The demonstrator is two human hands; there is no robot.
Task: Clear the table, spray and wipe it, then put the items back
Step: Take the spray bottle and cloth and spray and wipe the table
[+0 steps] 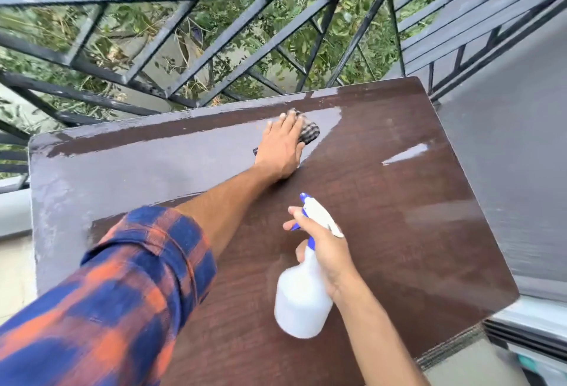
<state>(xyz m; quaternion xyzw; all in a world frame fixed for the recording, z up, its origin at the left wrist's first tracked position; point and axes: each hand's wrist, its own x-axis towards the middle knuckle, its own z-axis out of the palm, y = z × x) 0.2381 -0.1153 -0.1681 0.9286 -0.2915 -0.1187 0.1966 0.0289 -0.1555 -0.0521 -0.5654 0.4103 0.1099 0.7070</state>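
A dark brown wooden table [399,232] fills the middle of the head view, its far and left parts wet and shiny. My left hand [280,148] lies flat near the far edge, pressing a checked grey cloth [308,132] onto the wet surface; most of the cloth is hidden under the palm. My right hand [325,250] hovers over the near middle of the table, gripping the neck of a white spray bottle [302,296] with a blue trigger and nozzle. The nozzle points away towards the far left.
A black metal railing [214,48] runs right behind the table's far edge, with green foliage below it. A grey wall [521,171] stands close on the right. A white appliance [530,342] sits low at the near right corner.
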